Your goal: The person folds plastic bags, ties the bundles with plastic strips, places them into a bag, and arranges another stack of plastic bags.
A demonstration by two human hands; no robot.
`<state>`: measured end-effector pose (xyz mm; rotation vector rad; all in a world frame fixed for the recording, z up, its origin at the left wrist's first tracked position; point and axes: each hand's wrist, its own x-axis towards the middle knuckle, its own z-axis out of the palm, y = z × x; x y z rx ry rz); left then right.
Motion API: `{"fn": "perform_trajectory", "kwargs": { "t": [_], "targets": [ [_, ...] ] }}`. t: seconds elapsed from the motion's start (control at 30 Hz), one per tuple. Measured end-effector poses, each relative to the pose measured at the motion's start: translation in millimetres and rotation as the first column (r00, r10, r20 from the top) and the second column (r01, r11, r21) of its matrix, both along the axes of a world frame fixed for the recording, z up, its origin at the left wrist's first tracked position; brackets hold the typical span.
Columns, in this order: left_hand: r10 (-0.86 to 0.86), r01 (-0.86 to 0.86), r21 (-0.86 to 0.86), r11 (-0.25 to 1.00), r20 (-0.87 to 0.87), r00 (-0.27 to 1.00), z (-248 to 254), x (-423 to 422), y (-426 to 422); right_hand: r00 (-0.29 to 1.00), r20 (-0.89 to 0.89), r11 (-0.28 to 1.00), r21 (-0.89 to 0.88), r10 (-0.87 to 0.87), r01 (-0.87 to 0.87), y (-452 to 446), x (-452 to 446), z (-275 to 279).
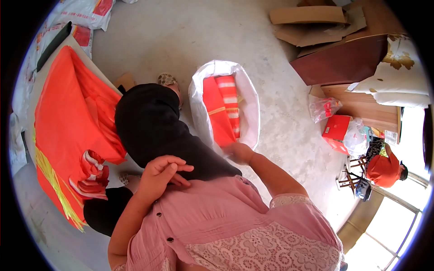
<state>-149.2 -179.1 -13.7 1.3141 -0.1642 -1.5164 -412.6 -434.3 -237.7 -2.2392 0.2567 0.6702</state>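
My left hand [166,175] is held in front of the pink shirt, above the black-clothed lap, with its fingers apart and nothing in it. My right hand [238,153] is at the near rim of a white bag [251,99], close to the lower end of a folded red cloth [216,106]; its fingers are blurred and partly hidden. Beside that cloth in the bag lies a red and white striped bundle [229,103]. A large red cloth [72,113] with yellow fringe [56,183] is spread at the left, with a crumpled striped part [92,174] near the knee.
Printed white sacks [81,14] lie at the upper left. Flattened cardboard [312,27] and a brown wooden cabinet [343,61] stand at the upper right. Farther right are a red box [337,127], plastic bags [356,139] and a seated person in red [383,170].
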Motion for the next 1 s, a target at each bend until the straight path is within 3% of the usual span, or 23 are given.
{"fn": "perform_trajectory", "kwargs": {
  "t": [0.07,0.17,0.37,0.57,0.67,0.87,1.0],
  "targets": [
    [0.002,-0.002,0.006,1.0,-0.001,1.0,-0.1,-1.7,0.8,0.997,0.018,0.996,0.06,-0.071,0.07,-2.4,-2.7,-1.6],
    [0.008,-0.008,0.006,1.0,0.001,1.0,0.8,-0.9,1.2,0.986,-0.101,0.98,0.136,-0.134,0.147,-6.6,-2.5,-4.9],
    [0.007,-0.007,0.007,1.0,-0.011,1.0,-1.2,-0.5,3.1,0.991,-0.061,0.975,0.184,-0.117,0.126,-9.1,-3.5,-8.7],
    [0.022,-0.022,0.009,1.0,-0.016,1.0,-1.8,-0.1,5.2,0.954,-0.27,0.97,0.168,-0.129,0.178,-16.2,7.3,-7.8],
    [0.024,-0.024,0.003,1.0,-0.024,0.999,-0.5,1.5,6.1,0.915,-0.322,0.882,0.319,-0.244,0.347,-30.9,9.7,11.7],
    [0.031,-0.032,-0.007,0.999,-0.017,0.999,-3.3,-0.7,7.2,0.903,-0.365,0.884,0.312,-0.226,0.348,-30.9,5.7,5.1],
    [0.027,-0.027,-0.004,1.0,-0.026,0.999,-3.3,0.0,7.6,0.924,-0.373,0.947,0.255,-0.089,0.194,-26.3,16.6,2.6]
  ]
}}
